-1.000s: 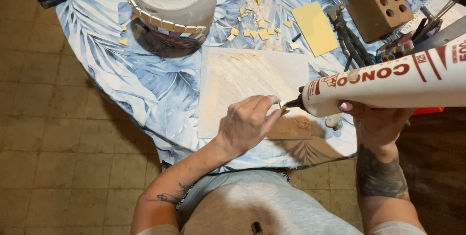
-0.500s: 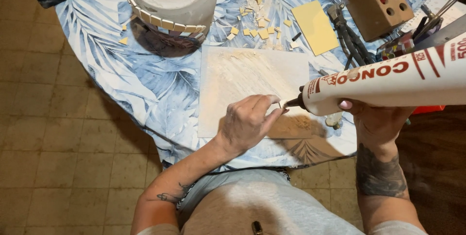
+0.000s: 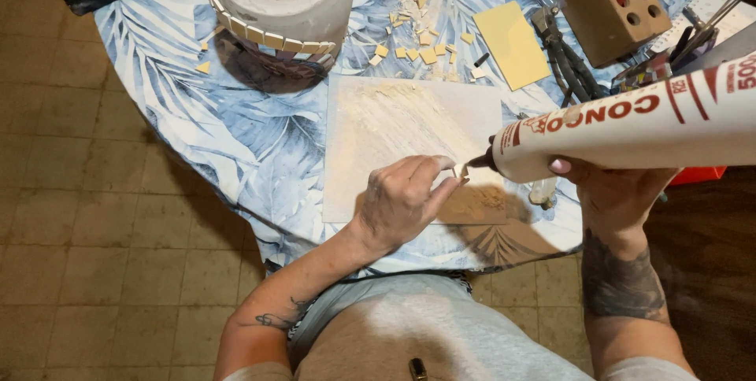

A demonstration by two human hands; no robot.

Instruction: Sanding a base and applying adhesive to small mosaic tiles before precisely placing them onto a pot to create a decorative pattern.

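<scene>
- My left grip point(image 3: 405, 200) pinches a small tile point(image 3: 463, 170) shut, just off the nozzle point(image 3: 482, 162).
- My right grip point(image 3: 610, 192) wraps the tube point(image 3: 630, 125); squeeze gently.
- Keep the tile over the board point(image 3: 394, 125) on the table point(image 3: 260, 137).

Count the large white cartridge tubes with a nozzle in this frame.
1. The cartridge tube lies across the right hand, its dark nozzle tip meeting a small tile piece pinched in the left hand over the square board. Others may lie out of view.
</scene>
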